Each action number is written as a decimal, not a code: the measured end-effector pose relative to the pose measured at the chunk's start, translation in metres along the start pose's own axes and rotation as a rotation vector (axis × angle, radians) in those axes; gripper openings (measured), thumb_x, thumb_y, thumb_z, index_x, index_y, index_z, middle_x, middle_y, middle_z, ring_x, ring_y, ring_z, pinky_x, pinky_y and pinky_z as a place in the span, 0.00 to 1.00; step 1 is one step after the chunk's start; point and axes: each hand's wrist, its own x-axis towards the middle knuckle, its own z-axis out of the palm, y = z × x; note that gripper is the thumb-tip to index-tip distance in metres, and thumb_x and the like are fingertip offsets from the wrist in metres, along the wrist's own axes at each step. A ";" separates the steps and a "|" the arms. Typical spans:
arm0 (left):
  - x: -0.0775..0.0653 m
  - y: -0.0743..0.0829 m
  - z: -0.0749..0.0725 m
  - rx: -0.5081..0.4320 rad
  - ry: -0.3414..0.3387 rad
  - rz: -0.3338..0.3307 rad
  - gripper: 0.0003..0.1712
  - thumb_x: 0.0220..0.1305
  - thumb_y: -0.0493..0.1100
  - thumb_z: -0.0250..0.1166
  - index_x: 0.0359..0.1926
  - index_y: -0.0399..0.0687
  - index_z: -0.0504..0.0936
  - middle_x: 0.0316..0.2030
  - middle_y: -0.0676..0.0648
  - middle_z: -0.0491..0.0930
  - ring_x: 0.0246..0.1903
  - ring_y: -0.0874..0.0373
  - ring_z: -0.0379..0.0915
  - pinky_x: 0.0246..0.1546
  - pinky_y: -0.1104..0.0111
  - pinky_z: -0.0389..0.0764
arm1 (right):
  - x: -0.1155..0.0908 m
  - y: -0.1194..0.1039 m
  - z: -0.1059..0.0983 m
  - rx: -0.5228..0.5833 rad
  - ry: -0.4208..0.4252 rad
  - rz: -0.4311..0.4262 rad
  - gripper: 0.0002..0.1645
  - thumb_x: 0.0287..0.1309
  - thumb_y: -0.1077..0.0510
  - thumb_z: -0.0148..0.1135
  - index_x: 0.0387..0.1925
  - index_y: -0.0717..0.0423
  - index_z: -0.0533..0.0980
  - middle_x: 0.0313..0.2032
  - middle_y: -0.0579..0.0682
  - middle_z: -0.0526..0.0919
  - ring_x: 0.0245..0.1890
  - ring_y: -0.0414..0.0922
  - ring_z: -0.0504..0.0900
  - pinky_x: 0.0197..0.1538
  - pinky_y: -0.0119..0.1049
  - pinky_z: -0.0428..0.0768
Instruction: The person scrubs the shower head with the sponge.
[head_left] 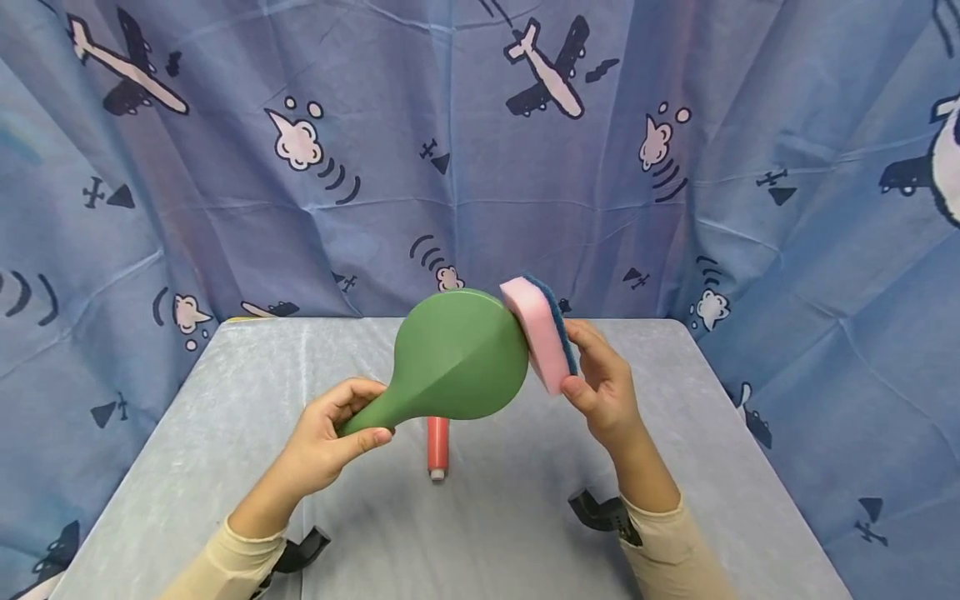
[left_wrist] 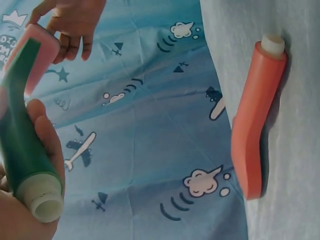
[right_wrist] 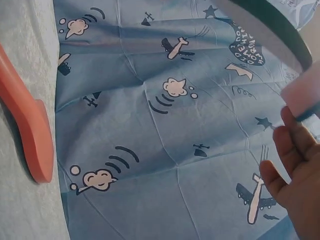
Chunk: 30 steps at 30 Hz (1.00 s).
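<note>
A green paddle-shaped thing [head_left: 461, 354] with a broad round head and a short handle is held above the table. My left hand [head_left: 322, 437] grips its handle, thumb along the near side. In the left wrist view the handle ends in a hollow white socket [left_wrist: 46, 204]. My right hand [head_left: 611, 392] pinches a sponge [head_left: 542, 333], pink with a dark blue scouring layer, between thumb and fingers. The pink face meets the right edge of the round green head. The head's far side is mostly hidden; the right wrist view shows a pale face inside its green rim.
A red, bent, handle-like thing with a white end [left_wrist: 258, 115] lies on the table behind the green one, partly covered in the head view. The grey table [head_left: 247, 400] backs onto a blue curtain [head_left: 390, 167] printed with planes. Black wrist mounts [head_left: 596, 510] hang by both sleeves.
</note>
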 end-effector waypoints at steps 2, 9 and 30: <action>-0.001 0.002 0.001 0.017 0.038 -0.003 0.23 0.56 0.22 0.71 0.53 0.31 0.77 0.43 0.52 0.85 0.37 0.61 0.83 0.36 0.70 0.86 | -0.001 -0.001 -0.001 0.002 -0.014 0.030 0.33 0.69 0.47 0.64 0.67 0.60 0.74 0.62 0.50 0.80 0.62 0.46 0.74 0.69 0.38 0.70; 0.002 0.001 0.001 0.166 0.084 -0.048 0.24 0.56 0.28 0.75 0.53 0.42 0.80 0.44 0.47 0.83 0.37 0.60 0.80 0.35 0.70 0.83 | -0.002 -0.001 -0.005 -0.055 -0.010 0.278 0.28 0.69 0.59 0.60 0.67 0.63 0.73 0.62 0.47 0.79 0.60 0.46 0.75 0.62 0.32 0.76; 0.003 -0.017 0.015 0.602 0.262 0.014 0.29 0.48 0.31 0.81 0.53 0.52 0.88 0.42 0.58 0.83 0.40 0.61 0.76 0.40 0.77 0.76 | 0.005 -0.006 0.001 -0.334 0.011 0.759 0.30 0.72 0.51 0.60 0.70 0.57 0.72 0.63 0.61 0.78 0.59 0.54 0.79 0.63 0.49 0.79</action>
